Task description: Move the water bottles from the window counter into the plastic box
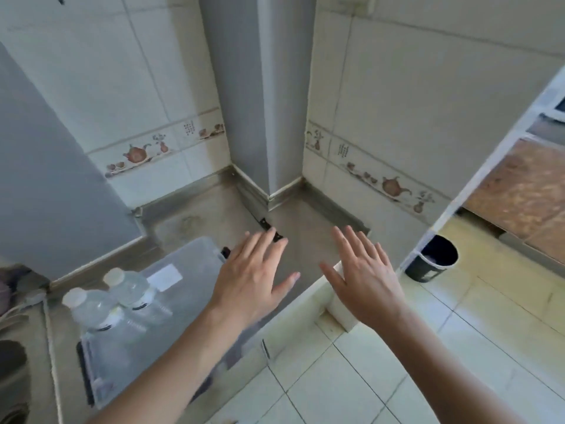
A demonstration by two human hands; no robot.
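A clear plastic box (189, 255) with a white label sits on the grey counter (214, 209) at lower left. Two clear water bottles with white caps stand upright at the box: one (91, 310) nearer me, the other (131, 289) just behind it; whether they stand inside the box I cannot tell. My left hand (253, 276) hovers flat, fingers spread, over the box's far right corner, holding nothing. My right hand (363, 280) hovers flat and open over the counter's front corner, apart from the box.
A grey square column (260, 102) rises from the counter's back corner between tiled walls. A dark bin (434, 261) stands on the pale tiled floor to the right, by a doorway. A sink edge (12, 368) shows at far left.
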